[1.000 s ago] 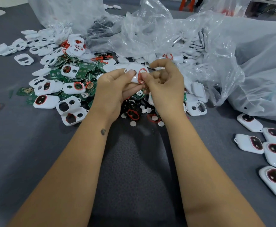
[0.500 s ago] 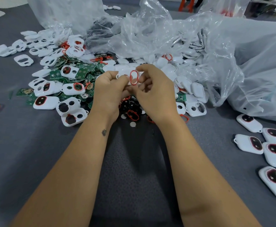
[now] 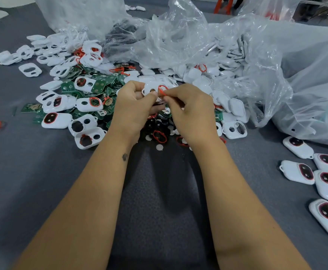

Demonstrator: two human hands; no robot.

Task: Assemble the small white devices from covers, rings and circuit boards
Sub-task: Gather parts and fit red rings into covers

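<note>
**White cover and red ring held between both hands above the parts pile**

The white cover [image 3: 153, 90] sat raised over the heap of parts, its long axis running roughly left to right, with the small hole toward the left hand [image 3: 133, 106] and the larger opening toward the right hand [image 3: 190, 110]. The left hand gripped the cover's left end, fingers curled round it and thumb on its face. The right hand pinched the red ring [image 3: 162, 89] between thumb and forefinger at the cover's larger opening; whether the ring was seated could not be told. No writing or brand could be read on any part. Below and to the left lay loose white covers [image 3: 85, 123] and green circuit boards [image 3: 100, 85] on the grey tabletop [image 3: 32, 172]. Finished devices [image 3: 297, 172] lay at the right, near clear plastic bags [image 3: 266, 55].
</note>
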